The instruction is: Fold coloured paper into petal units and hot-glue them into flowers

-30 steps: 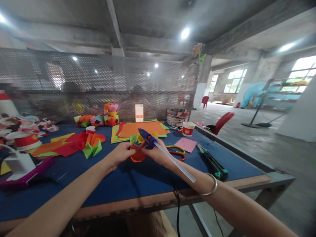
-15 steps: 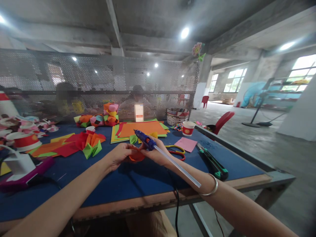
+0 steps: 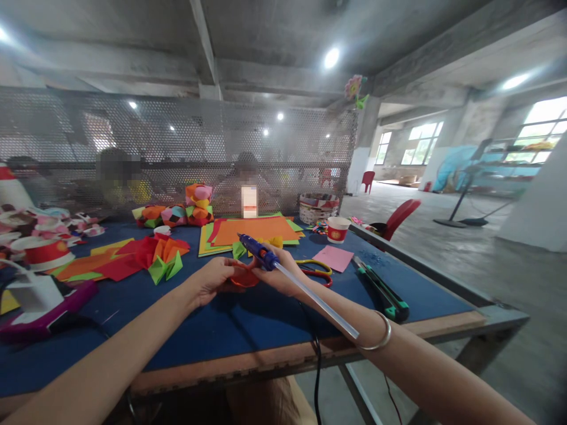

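Between my hands, just above the blue tabletop [image 3: 190, 336], is a curved piece of orange paper [image 3: 244, 277]. The fingers of my left hand [image 3: 217, 277] pinch its left side. My right hand [image 3: 280, 273] is closed around a blue hot glue gun [image 3: 261, 252], and its fingertips also touch the paper's right side. A long clear glue stick [image 3: 316, 300] sticks out of the gun's back, over my right forearm. Scissors with yellow and red handles [image 3: 319, 271] lie beside my right hand, partly hidden by it. Behind my hands is a stack of coloured paper [image 3: 252, 231].
To the right lie a pink paper square [image 3: 334, 258], a green-black utility knife [image 3: 381, 289] and a paper cup [image 3: 338, 230]. Folded paper pieces [image 3: 163, 262] and a purple power strip [image 3: 48, 313] occupy the left. A mesh panel [image 3: 177, 147] closes the back; a basket [image 3: 319, 208] stands there.
My hands and the glue gun stay almost in place. The gun's tip has shifted slightly left, and the orange paper is turned a little between my fingers.
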